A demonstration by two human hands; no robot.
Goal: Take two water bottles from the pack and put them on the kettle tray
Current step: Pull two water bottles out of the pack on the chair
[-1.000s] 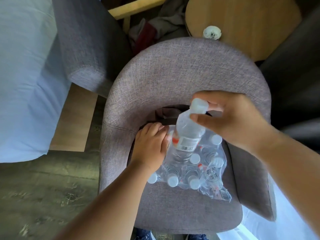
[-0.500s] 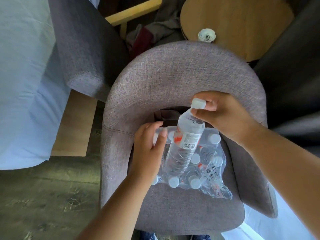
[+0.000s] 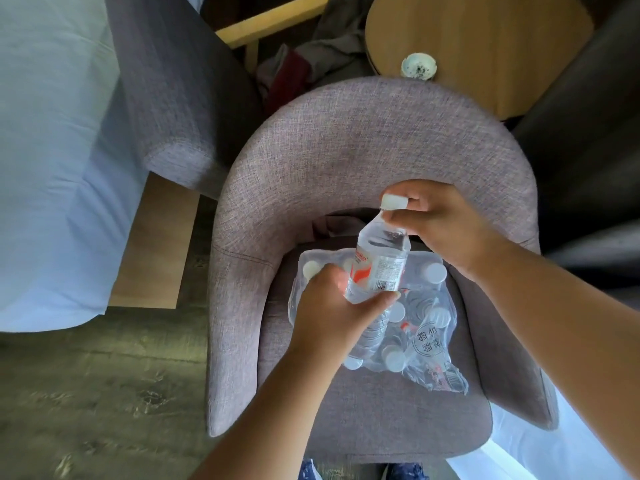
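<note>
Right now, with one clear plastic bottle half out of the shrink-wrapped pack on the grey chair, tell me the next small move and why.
Probably let the right hand release the white cap and reach for a second bottle. The left hand already wraps the lower body of the clear plastic water bottle, lifted above the shrink-wrapped pack on the grey fabric chair, and two are needed.

A pack of bottles [image 3: 377, 327] is set on the seat of an armchair [image 3: 374, 161]. One bottle [image 3: 379, 268] is held above it. Behind the armchair a round surface [image 3: 485, 39] is seen, a bed [image 3: 52, 150] to the left.
</note>
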